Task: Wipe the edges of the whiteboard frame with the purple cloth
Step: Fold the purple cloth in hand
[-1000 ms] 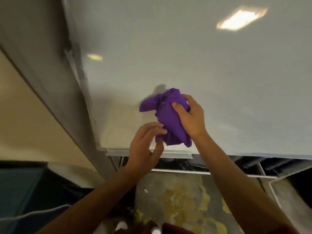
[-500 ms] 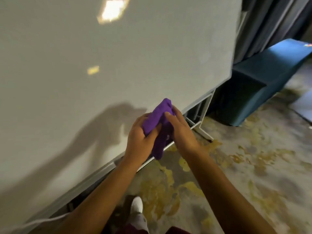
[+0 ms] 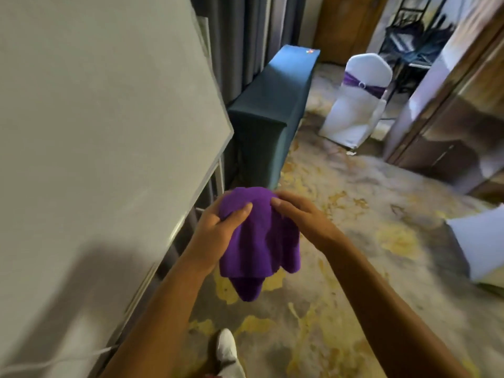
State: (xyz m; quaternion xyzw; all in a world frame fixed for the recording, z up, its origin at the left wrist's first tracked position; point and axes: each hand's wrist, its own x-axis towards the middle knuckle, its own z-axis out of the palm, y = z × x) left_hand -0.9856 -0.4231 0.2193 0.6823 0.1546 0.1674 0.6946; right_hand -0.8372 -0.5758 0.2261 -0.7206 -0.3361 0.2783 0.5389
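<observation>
A purple cloth (image 3: 259, 241) hangs bunched in front of me, held by both hands. My left hand (image 3: 215, 230) grips its upper left part with the thumb over the fabric. My right hand (image 3: 297, 214) pinches its upper right edge. The whiteboard (image 3: 95, 118) fills the left side, seen at a steep slant. Its metal frame edge (image 3: 201, 181) runs down along the lower right border, just left of my left hand. The cloth is off the board and does not touch the frame.
A teal-covered table (image 3: 275, 105) stands past the board's right corner, with grey curtains (image 3: 245, 36) behind it. A white-covered chair with a purple sash (image 3: 357, 99) stands farther back. A white cushion (image 3: 480, 241) lies at right. My white shoe (image 3: 226, 350) rests on patterned carpet.
The view has swung right from the board's left side to its right end. The cloth came off the board surface, and my left hand has taken hold of it alongside the right.
</observation>
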